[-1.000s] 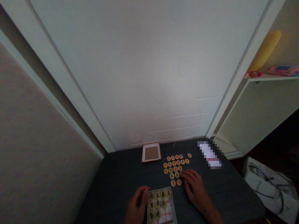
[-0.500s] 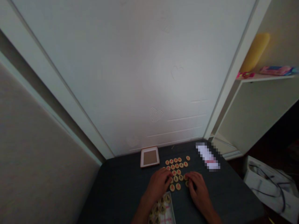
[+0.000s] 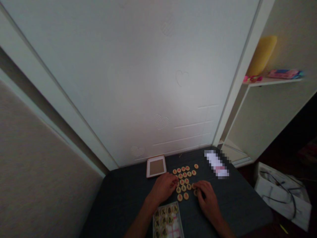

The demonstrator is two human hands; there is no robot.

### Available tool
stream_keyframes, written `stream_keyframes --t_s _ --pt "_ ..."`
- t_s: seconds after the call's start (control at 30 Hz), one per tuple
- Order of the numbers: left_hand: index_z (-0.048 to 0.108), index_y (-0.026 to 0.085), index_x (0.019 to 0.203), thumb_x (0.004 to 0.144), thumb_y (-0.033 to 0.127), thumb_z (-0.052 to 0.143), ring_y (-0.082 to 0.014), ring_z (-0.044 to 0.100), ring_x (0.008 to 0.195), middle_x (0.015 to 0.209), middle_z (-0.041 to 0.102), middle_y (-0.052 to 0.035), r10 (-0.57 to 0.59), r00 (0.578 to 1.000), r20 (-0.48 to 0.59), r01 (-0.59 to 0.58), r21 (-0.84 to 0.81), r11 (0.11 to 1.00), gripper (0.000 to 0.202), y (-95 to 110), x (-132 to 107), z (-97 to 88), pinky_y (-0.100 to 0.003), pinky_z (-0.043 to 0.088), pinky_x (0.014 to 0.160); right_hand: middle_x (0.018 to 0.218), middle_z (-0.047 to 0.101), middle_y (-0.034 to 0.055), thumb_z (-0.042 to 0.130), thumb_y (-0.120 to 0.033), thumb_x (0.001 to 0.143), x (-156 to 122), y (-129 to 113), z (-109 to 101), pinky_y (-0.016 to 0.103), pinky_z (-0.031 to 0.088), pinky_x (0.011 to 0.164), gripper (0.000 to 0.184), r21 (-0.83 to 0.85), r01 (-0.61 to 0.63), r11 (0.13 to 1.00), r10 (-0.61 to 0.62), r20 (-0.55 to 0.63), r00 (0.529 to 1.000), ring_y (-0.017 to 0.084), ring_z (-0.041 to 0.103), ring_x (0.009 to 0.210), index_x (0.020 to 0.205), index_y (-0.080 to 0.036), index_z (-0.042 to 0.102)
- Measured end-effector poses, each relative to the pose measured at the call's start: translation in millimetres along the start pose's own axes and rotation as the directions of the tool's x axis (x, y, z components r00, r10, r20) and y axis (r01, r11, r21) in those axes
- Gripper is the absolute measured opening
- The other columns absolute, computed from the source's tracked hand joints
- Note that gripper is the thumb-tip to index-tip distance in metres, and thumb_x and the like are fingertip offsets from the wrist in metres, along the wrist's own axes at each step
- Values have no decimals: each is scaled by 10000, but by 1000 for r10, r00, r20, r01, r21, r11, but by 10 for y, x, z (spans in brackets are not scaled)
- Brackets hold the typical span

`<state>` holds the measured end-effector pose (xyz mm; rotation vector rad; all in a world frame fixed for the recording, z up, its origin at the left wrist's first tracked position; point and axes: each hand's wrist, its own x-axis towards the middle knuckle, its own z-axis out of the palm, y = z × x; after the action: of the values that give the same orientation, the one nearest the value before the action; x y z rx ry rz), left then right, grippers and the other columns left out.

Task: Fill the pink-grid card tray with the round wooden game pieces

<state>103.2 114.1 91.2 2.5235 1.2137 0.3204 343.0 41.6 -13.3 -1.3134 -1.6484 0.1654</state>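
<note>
Round wooden Chinese chess pieces point(image 3: 183, 188) with red or dark characters lie in loose rows on the dark tabletop point(image 3: 119, 205). My left hand point(image 3: 164, 186) is at the rows' left side, its fingers curled together over a piece there and partly hiding it. On the right side, my right hand point(image 3: 207, 200) has its fingertips against an end piece point(image 3: 193, 186), with the thumb apart and close to another piece. Below the rows, a shallow white box point(image 3: 181, 220) contains several dark-lettered pieces point(image 3: 164, 220) on a pink-lined white sheet.
A square lid-like tray point(image 3: 148, 170) with a brown centre sits by the white panel point(image 3: 138, 99) at the back. A blurred white item point(image 3: 216, 164) lies at the back right. Beyond the table's right edge are a white box with cables point(image 3: 282, 201) and a shelf point(image 3: 277, 81).
My left hand has shifted left, off the rows' left part, so more of the box of pieces shows. My right hand stays beside the right-end pieces. The view has shifted slightly.
</note>
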Motion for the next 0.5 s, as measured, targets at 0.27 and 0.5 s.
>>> stream_keyframes --t_s 0.27,0.5 --pt "676 255 1050 877 151 618 -190 634 973 1076 663 -24 59 997 53 -60 26 998 210 10 -44 -55 -281 464 852 986 722 69 516 -189 931 6 -29 -58 448 568 866 238 -8 -9 1000 9 -56 998 258 659 972 1027 -272 717" --pt "695 247 1030 916 183 586 -188 639 922 1015 659 -27 78 996 53 -81 62 995 170 -22 -82 -118 -281 469 824 975 721 69 500 -162 924 -4 -59 -84 453 567 860 258 -14 29 999 -29 -62 998 254 660 961 1038 -262 709"
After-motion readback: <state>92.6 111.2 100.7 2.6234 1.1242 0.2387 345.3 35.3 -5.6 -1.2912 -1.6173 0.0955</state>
